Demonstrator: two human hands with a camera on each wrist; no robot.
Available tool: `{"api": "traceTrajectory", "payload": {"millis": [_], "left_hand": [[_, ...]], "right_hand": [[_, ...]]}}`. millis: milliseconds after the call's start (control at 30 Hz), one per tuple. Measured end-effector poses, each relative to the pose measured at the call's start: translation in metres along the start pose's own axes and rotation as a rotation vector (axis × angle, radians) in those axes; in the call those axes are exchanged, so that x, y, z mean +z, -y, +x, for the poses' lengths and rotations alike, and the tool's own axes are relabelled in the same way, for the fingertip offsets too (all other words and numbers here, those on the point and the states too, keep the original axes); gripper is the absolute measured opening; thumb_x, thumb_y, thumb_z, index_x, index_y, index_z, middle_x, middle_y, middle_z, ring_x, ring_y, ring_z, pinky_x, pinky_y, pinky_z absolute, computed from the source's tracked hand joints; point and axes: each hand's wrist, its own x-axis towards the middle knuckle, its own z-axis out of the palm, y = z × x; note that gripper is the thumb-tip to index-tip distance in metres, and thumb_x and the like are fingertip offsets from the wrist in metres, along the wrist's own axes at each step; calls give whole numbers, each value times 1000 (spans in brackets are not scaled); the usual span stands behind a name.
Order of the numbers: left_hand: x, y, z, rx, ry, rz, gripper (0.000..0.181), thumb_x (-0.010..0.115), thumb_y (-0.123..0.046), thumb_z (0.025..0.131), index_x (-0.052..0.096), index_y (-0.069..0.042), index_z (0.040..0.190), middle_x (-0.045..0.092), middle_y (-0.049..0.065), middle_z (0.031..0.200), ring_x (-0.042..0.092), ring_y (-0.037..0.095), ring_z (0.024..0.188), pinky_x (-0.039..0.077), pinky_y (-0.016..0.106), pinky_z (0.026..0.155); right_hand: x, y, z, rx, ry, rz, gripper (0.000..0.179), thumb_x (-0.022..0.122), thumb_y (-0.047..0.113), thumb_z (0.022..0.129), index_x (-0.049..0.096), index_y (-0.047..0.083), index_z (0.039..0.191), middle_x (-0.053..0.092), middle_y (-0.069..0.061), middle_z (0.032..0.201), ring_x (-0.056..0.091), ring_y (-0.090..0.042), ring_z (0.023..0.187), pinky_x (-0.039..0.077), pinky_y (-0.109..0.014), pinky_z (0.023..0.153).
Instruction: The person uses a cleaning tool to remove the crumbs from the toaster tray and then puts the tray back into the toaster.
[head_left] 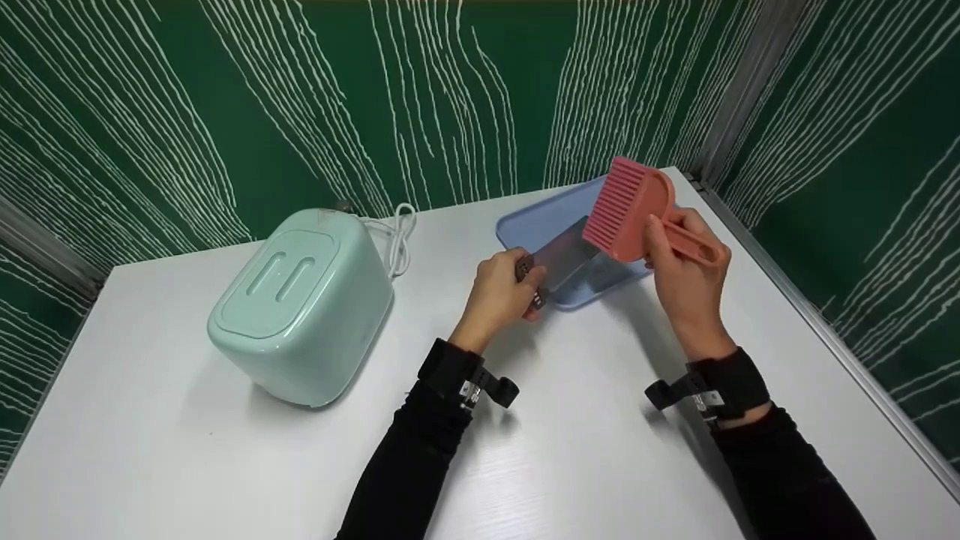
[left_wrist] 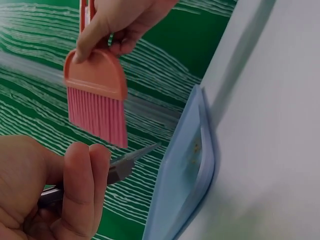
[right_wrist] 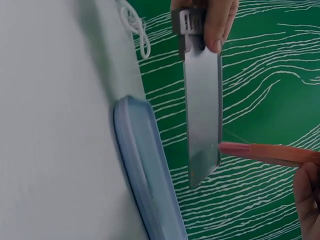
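Observation:
My left hand [head_left: 501, 286] grips the dark end of a thin metal crumb tray [head_left: 564, 257], which is held up tilted. My right hand [head_left: 688, 281] holds a small orange brush [head_left: 654, 201] by its handle. In the right wrist view, the pink bristles [right_wrist: 235, 148] reach the edge of the metal plate; I cannot tell whether they touch it. Below both tools lies a light blue tray [head_left: 523, 226] on the table. A few brownish crumbs [left_wrist: 196, 148] show inside it in the left wrist view.
A mint-green toaster [head_left: 307, 300] with two slots on its top face stands on the white table [head_left: 187, 465] to the left. Its white cord [head_left: 401, 240] lies bundled behind it. Green walls with white streaks [head_left: 480, 97] border the table at the back and right.

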Motion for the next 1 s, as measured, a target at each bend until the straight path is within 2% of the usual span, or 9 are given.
{"api": "traceTrajectory", "payload": {"millis": [100, 233, 500, 633, 700, 800, 900, 1000], "left_hand": [[1, -1, 0, -2, 4, -13, 18, 63, -15, 109, 63, -5, 95, 67, 7, 74, 64, 7, 45, 59, 26, 45], [1, -2, 0, -2, 16, -33, 17, 64, -15, 109, 64, -4, 97, 67, 7, 74, 64, 7, 45, 58, 25, 46], [2, -3, 0, -14, 25, -55, 17, 64, -15, 109, 63, -5, 95, 65, 5, 71, 63, 7, 45, 59, 27, 46], [2, -3, 0, -13, 18, -58, 19, 65, -15, 109, 62, -5, 93, 65, 5, 70, 63, 7, 44, 59, 26, 45], [2, -3, 0, -10, 19, -61, 20, 65, -15, 109, 62, -6, 92, 65, 5, 70, 63, 7, 44, 61, 32, 47], [2, -3, -1, -12, 26, -76, 20, 65, -15, 109, 61, -6, 92, 66, 6, 70, 64, 8, 44, 66, 47, 56], [2, -3, -1, -10, 33, -89, 20, 65, -14, 109, 61, -5, 92, 67, 7, 70, 64, 8, 44, 66, 59, 64], [3, -3, -1, -2, 35, -78, 20, 64, -14, 109, 61, -5, 92, 66, 6, 70, 64, 8, 44, 66, 59, 64]], "right_hand": [[1, 4, 0, 50, 17, 64, 19, 71, 21, 106, 72, 2, 109, 73, 11, 84, 66, -5, 66, 58, -15, 60], [2, 3, -1, 83, 44, 103, 18, 70, 21, 106, 71, 3, 109, 73, 9, 87, 66, -6, 65, 59, -16, 59], [2, -3, -3, 133, 59, 78, 24, 70, 23, 106, 70, -1, 112, 71, 9, 85, 64, -5, 65, 58, -15, 60], [3, -5, -3, 129, 58, 49, 26, 70, 25, 106, 70, -1, 112, 69, 9, 84, 63, -5, 65, 58, -15, 61], [4, -5, -3, 119, 57, 47, 26, 70, 25, 106, 71, 0, 112, 69, 8, 84, 64, -6, 66, 58, -15, 61], [4, -6, -4, 108, 56, 66, 25, 71, 25, 106, 72, 1, 111, 69, 7, 84, 64, -7, 67, 57, -16, 60], [4, -6, -5, 103, 55, 93, 24, 71, 24, 106, 72, 1, 109, 69, 5, 83, 65, -8, 67, 57, -17, 59], [4, -7, -5, 97, 54, 92, 24, 72, 25, 105, 73, 1, 108, 69, 5, 81, 63, -9, 66, 56, -17, 59]]}}
